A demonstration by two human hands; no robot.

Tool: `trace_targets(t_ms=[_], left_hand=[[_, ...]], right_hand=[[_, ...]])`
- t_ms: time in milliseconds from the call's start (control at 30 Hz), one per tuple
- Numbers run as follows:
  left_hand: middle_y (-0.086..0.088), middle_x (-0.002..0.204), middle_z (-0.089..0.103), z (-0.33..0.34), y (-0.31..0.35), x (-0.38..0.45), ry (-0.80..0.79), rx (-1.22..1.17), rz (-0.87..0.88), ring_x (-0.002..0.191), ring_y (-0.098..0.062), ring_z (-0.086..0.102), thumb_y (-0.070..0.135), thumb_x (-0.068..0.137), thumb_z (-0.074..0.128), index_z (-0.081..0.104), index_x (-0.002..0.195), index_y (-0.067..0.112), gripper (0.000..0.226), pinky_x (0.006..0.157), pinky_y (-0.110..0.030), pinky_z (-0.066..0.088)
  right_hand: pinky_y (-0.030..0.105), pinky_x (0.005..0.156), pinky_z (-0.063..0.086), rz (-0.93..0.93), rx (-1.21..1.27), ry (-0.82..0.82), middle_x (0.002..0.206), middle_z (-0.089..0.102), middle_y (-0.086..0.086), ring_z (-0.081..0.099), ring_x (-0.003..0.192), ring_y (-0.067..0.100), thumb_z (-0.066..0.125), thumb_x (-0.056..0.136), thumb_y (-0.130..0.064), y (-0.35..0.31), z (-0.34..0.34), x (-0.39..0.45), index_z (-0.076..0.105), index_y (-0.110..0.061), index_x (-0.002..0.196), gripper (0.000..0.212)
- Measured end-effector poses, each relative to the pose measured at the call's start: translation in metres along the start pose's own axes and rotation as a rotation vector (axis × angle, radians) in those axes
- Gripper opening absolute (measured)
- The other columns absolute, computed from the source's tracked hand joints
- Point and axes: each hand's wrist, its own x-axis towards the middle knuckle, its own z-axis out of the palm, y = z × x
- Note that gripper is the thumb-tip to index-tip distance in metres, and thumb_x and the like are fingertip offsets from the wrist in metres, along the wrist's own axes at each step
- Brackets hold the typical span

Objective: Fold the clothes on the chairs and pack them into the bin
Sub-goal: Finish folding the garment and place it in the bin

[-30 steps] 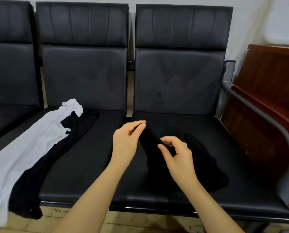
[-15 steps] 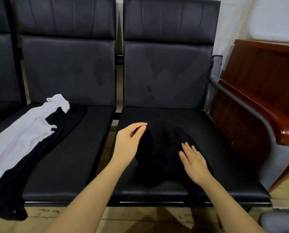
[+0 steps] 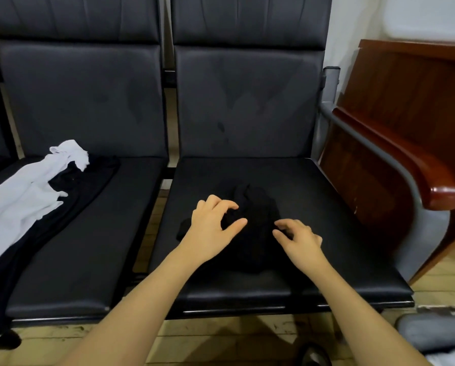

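A small black garment (image 3: 255, 204) lies bunched in the middle of the right chair's seat (image 3: 334, 207). My left hand (image 3: 210, 225) rests on the garment's left side, thumb and forefinger curled around a fold of it. My right hand (image 3: 300, 239) sits on its right side with fingertips bent down into the cloth; its thumb is hidden. On the left chair a long white garment (image 3: 22, 196) lies across a long black garment (image 3: 89, 180), both trailing off the seat's front edge at the left.
A wooden armrest (image 3: 443, 191) and dark wooden furniture (image 3: 406, 101) stand close on the right. A grey object (image 3: 432, 331), only partly in view, sits on the wooden floor at the bottom right. A gap separates the two seats.
The black garment has been drawn into a tighter bunch. My left hand came down onto it, and my right hand changed from flat to curled fingers. The view shifted left and down.
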Motion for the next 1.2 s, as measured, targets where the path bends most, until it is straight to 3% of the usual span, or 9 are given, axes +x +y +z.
trace_targets(t_ms=[100,233,400,500,633,700,900,1000,1200], left_hand=[[0.014,0.116,0.039,0.017,0.006,0.001,-0.092,0.099,0.060,0.106,-0.011,0.032,0.054,0.084,0.059,0.050,0.129,0.032,0.051,0.093,-0.023,0.021],[0.014,0.124,0.042,0.043,0.012,-0.002,-0.200,0.244,0.107,0.110,-0.013,0.031,0.062,0.082,0.056,0.047,0.133,0.033,0.059,0.092,-0.024,0.021],[0.010,0.103,0.062,0.053,0.011,0.000,-0.047,0.141,0.060,0.102,-0.014,0.042,0.040,0.088,0.061,0.070,0.106,0.024,0.026,0.087,-0.025,0.025],[0.011,0.091,0.065,0.045,0.013,0.002,0.087,-0.030,0.015,0.095,-0.014,0.049,0.032,0.087,0.065,0.072,0.097,0.019,0.018,0.091,-0.029,0.032],[0.005,0.088,0.069,0.013,0.023,0.010,0.261,-0.412,-0.121,0.090,-0.010,0.063,0.021,0.085,0.069,0.073,0.096,0.014,0.014,0.088,-0.030,0.050],[0.006,0.090,0.071,0.000,0.026,0.011,0.297,-0.453,-0.117,0.092,-0.008,0.064,0.021,0.085,0.069,0.074,0.095,0.016,0.011,0.089,-0.030,0.050],[0.017,0.088,0.069,-0.026,0.033,0.004,0.333,-0.462,-0.060,0.091,0.002,0.062,0.020,0.088,0.065,0.069,0.087,0.033,0.014,0.084,-0.014,0.046],[0.026,0.078,0.068,-0.039,0.038,0.002,0.322,-0.519,-0.056,0.084,0.008,0.061,0.016,0.088,0.065,0.067,0.080,0.036,0.022,0.077,-0.006,0.043],[0.008,0.091,0.070,-0.027,0.018,0.001,0.252,-0.266,-0.172,0.091,-0.006,0.062,0.023,0.091,0.062,0.073,0.095,0.016,0.014,0.083,-0.020,0.046]], right_hand=[[0.031,0.096,0.020,-0.026,-0.021,-0.043,0.109,0.056,-0.020,0.049,0.109,0.004,0.060,0.089,-0.042,0.011,-0.006,-0.004,0.056,-0.034,0.119,0.031],[0.028,0.091,0.019,-0.032,0.035,-0.033,0.097,0.058,-0.017,0.050,0.097,0.004,0.067,0.086,-0.033,0.014,-0.005,-0.008,0.054,-0.035,0.117,0.034],[0.021,0.091,0.016,-0.046,0.150,0.020,0.087,0.058,-0.010,0.053,0.086,0.001,0.065,0.089,-0.019,0.012,-0.005,-0.010,0.058,-0.027,0.115,0.029],[0.039,0.109,0.027,-0.098,0.222,0.119,0.083,0.057,-0.010,0.055,0.083,0.002,0.066,0.087,-0.013,0.008,-0.011,-0.009,0.056,-0.036,0.107,0.031],[0.053,0.107,0.032,-0.164,0.383,0.233,0.086,0.057,-0.009,0.056,0.084,0.001,0.062,0.090,-0.011,-0.001,-0.027,-0.010,0.054,-0.049,0.106,0.043],[0.053,0.106,0.033,-0.204,0.431,0.263,0.088,0.056,-0.011,0.055,0.087,0.000,0.059,0.092,-0.013,-0.006,-0.033,-0.012,0.055,-0.053,0.108,0.043],[0.016,0.082,0.045,-0.358,0.616,0.390,0.095,0.056,0.002,0.056,0.086,0.004,0.054,0.094,-0.005,-0.038,-0.050,-0.023,0.060,-0.035,0.109,0.035],[0.013,0.072,0.045,-0.394,0.651,0.423,0.094,0.055,0.004,0.053,0.076,0.008,0.053,0.095,-0.005,-0.045,-0.058,-0.025,0.062,-0.027,0.111,0.029],[0.015,0.068,0.042,-0.227,0.635,0.349,0.085,0.058,-0.003,0.053,0.071,0.007,0.058,0.091,-0.004,-0.036,-0.035,-0.010,0.064,-0.026,0.100,0.025]])
